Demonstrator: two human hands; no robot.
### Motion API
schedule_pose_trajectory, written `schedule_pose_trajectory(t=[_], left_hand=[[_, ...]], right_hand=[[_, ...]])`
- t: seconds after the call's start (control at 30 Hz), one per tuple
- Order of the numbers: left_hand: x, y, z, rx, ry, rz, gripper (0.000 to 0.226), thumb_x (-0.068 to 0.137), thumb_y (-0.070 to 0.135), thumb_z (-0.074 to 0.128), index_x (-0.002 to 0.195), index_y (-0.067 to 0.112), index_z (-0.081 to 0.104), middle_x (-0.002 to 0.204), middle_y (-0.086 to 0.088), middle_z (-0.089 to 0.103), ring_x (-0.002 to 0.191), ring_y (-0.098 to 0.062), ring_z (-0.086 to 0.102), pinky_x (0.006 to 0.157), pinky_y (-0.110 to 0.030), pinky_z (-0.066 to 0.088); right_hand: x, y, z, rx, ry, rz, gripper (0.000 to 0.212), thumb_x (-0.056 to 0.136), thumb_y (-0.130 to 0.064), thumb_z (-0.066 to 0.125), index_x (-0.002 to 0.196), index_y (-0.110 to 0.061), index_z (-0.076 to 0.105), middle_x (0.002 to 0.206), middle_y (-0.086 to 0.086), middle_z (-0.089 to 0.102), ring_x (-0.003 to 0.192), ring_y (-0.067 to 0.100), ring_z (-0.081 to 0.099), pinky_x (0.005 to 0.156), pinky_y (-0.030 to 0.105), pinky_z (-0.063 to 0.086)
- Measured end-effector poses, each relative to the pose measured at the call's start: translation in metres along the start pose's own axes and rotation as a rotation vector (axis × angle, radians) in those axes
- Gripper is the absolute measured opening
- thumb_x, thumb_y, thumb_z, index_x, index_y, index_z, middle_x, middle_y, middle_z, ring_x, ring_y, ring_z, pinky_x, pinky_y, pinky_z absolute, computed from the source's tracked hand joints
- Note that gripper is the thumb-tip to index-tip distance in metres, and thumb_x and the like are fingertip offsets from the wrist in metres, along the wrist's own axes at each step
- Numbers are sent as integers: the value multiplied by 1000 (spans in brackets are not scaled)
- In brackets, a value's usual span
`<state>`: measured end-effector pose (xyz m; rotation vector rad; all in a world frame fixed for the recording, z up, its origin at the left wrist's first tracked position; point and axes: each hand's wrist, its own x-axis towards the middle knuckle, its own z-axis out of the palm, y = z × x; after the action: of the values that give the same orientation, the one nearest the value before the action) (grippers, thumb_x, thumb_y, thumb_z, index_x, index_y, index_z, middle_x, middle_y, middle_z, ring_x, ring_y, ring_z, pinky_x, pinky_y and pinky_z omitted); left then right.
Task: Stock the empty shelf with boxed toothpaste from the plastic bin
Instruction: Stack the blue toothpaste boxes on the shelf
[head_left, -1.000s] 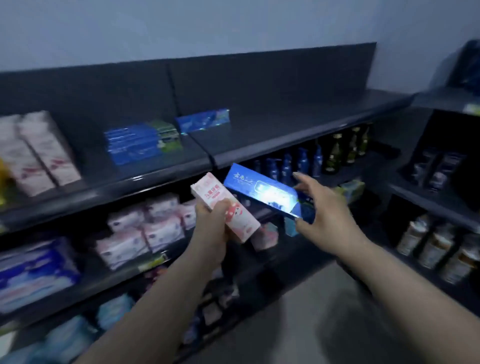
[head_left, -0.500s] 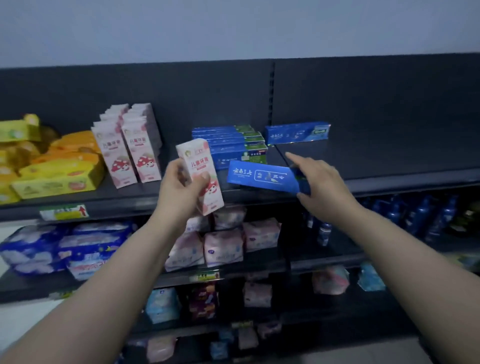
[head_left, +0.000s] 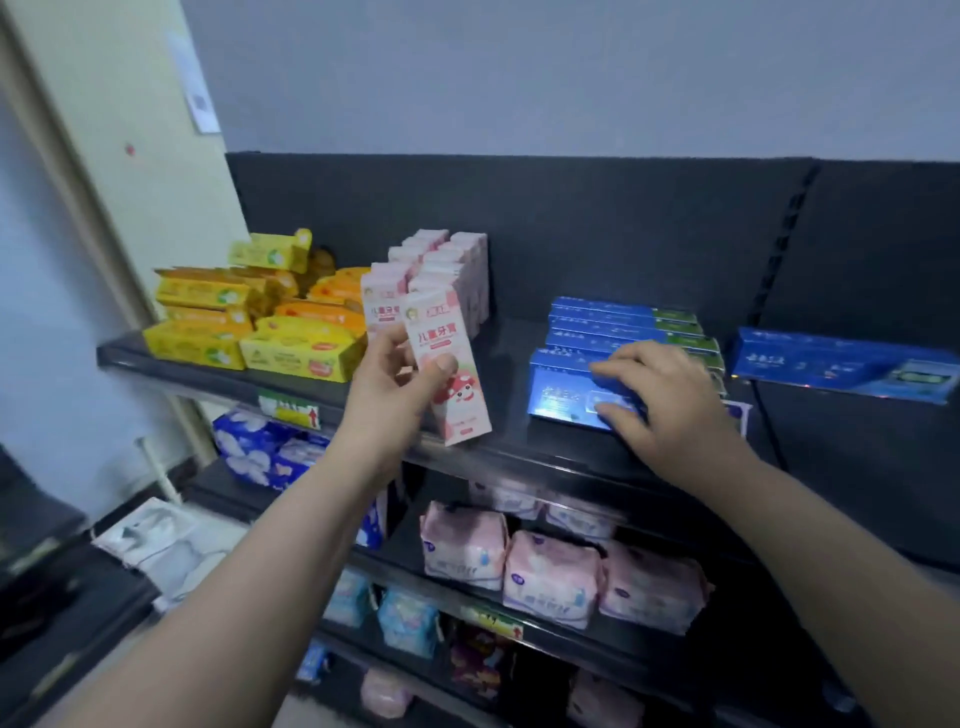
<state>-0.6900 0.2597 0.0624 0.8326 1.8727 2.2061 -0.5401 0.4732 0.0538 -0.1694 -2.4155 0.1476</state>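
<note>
My left hand (head_left: 392, 395) grips a pink and white toothpaste box (head_left: 452, 374) upright, its bottom at the front edge of the dark top shelf (head_left: 498, 457), just in front of a row of matching pink boxes (head_left: 441, 275). My right hand (head_left: 660, 400) holds a blue toothpaste box (head_left: 561, 389) lying flat on the shelf, fingers on top and thumb on its front face. Behind it lies a stack of blue boxes (head_left: 623, 325). One more blue box (head_left: 841, 366) lies to the right.
Yellow and orange boxes (head_left: 260, 317) fill the shelf's left end. Pink soft packs (head_left: 556, 571) and blue packs (head_left: 265, 447) sit on the lower shelves. A pale wall column (head_left: 130, 171) stands at the left. The shelf's far right is bare.
The view has swung left and closer to the shelf. My right hand has brought the blue box down flat onto the shelf. My left hand has carried the pink box to the pink row.
</note>
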Motion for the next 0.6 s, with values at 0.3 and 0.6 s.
schedule_pose_trajectory(t=[0.3, 0.6], left_hand=[[29, -4, -39, 214, -109, 130, 39, 80, 23, 73, 116, 20, 59, 104, 0, 68, 92, -15, 65, 74, -33, 52], [84, -15, -73, 619, -100, 268, 92, 78, 27, 76, 148, 28, 16, 139, 10, 39, 129, -5, 37, 105, -34, 37]], right_hand=[[76, -103, 67, 868, -325, 328, 36, 82, -22, 71, 116, -25, 59, 102, -6, 70, 91, 11, 68, 87, 41, 55], [93, -97, 79, 682, -149, 484, 36, 80, -20, 74, 110, -25, 55, 105, -2, 63, 81, 15, 67, 78, 33, 56]])
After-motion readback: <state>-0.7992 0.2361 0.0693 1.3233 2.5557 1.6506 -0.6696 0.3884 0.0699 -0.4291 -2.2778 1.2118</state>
